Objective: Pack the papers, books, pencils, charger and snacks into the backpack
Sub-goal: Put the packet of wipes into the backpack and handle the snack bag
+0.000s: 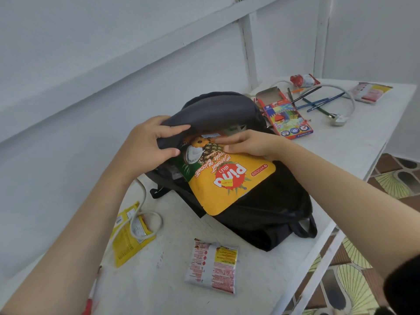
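Note:
A black backpack (256, 212) lies on the white table (159, 280). My left hand (147, 144) grips the grey flap of its opening and holds it up. My right hand (247, 144) presses flat on a yellow pineapple biscuit bag (227, 187), whose top end is under the flap while most of it lies outside. A yellow snack packet (129, 235) with a white charger cable (145, 214) over it lies at the left. A red-and-white snack packet (213, 264) lies in front of the backpack. An open coloured pencil box (286, 117) and loose pencils (318, 103) lie behind.
A white plug (338, 120) with its cable, a red-capped pouch (303, 80) and a pink-and-yellow packet (372, 92) lie at the table's far end. A red-and-white pen (91, 296) sits near the front left edge. A white wall runs on the left; tiled floor (352, 258) lies to the right.

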A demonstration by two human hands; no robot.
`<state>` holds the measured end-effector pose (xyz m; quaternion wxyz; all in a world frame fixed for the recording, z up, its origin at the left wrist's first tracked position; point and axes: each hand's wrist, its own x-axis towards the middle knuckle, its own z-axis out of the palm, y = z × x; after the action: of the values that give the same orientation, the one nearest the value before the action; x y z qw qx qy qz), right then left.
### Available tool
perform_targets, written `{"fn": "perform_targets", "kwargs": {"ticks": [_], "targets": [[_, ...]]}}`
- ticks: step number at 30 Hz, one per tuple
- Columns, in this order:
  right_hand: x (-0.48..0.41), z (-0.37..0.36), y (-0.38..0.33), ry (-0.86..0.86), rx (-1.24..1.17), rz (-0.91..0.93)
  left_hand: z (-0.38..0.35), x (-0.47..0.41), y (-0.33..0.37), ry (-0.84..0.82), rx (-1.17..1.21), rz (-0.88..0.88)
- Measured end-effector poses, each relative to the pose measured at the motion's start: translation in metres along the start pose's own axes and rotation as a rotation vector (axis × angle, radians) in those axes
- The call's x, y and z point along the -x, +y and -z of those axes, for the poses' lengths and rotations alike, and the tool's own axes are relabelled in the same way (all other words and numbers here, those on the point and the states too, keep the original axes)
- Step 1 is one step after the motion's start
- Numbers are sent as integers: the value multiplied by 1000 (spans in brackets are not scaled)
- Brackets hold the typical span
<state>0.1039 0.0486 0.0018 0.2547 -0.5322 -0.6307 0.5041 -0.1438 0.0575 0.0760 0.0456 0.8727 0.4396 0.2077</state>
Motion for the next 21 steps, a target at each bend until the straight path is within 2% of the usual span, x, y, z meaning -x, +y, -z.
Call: {"fn": "perform_targets", "kwargs": {"ticks": [3, 9, 15, 21], "targets": [[13, 9, 5, -69, 16, -22, 0, 0, -2, -10, 33, -9], [40, 19, 36, -214, -310, -32, -1, -1, -1, -7, 54, -8], [33, 12, 32, -119, -477, -13, -1, -1, 1, 4, 20, -21], [3, -2, 10, -46, -512, -47, 4, -1, 5, 21, 17, -36]]}}
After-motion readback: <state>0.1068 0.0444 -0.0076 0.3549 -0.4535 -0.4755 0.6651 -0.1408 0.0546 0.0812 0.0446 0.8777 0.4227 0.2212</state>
